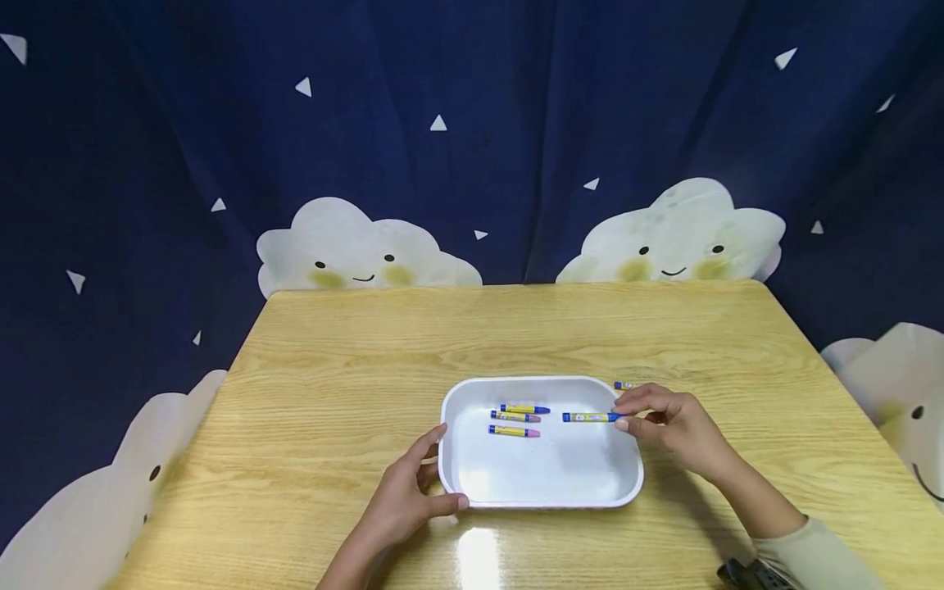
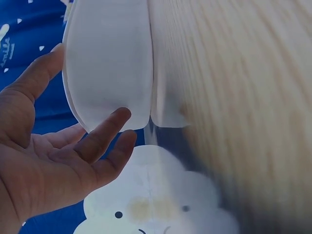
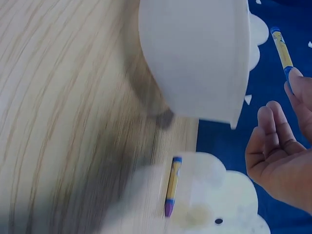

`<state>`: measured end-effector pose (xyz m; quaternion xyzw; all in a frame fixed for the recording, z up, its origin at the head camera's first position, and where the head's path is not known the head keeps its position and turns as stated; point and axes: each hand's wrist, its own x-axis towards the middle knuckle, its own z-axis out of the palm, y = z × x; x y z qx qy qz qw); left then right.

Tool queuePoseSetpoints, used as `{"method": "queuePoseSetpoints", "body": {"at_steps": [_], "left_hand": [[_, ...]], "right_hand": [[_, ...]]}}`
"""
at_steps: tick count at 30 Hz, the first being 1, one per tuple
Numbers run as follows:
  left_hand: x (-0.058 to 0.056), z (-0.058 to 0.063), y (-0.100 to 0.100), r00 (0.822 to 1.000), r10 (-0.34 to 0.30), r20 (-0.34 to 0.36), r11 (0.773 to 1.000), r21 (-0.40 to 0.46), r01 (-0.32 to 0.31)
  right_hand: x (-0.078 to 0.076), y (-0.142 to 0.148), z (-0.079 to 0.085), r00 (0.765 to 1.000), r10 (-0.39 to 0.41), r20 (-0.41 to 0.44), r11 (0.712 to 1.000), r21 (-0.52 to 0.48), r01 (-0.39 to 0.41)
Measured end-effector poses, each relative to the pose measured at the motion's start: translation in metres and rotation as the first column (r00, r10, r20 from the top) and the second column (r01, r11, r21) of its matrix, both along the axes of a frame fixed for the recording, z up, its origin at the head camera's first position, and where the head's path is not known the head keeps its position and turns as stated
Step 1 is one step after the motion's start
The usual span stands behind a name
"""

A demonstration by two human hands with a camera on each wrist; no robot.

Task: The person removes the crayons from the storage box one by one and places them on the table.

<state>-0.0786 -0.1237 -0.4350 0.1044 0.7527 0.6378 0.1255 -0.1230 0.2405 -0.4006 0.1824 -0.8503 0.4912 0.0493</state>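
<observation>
I face a navy curtain (image 1: pixel 501 65) dotted with white triangles (image 1: pixel 438 124) behind the wooden table (image 1: pixel 354 344), smiling clouds (image 1: pixel 347 246) above its far edge.

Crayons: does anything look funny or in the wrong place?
A purple-tipped crayon lies on the table outside the white tray, near the right hand, so it looks left out: three other crayons lie inside. I see nothing spilled or broken.

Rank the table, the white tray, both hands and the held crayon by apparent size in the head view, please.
1. Table
2. White tray
3. Left hand and right hand, too alike in size to rank
4. Held crayon, clearly the smallest
</observation>
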Motion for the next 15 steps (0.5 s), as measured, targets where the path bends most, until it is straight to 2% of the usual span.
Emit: {"method": "queuePoseSetpoints", "body": {"at_steps": [8, 15], "left_hand": [[-0.001, 0.002, 0.002, 1.0, -0.001, 0.001, 1.0, -0.021, 0.001], [-0.001, 0.003, 0.002, 1.0, 0.0, 0.001, 0.998, -0.06, 0.0]], "right_hand": [[0.003, 0.029, -0.003, 0.998, -0.059, 0.019, 0.998, 0.009, 0.059], [0.001, 0.053, -0.008, 0.996, -0.08, 0.03, 0.997, 0.004, 0.08]]}}
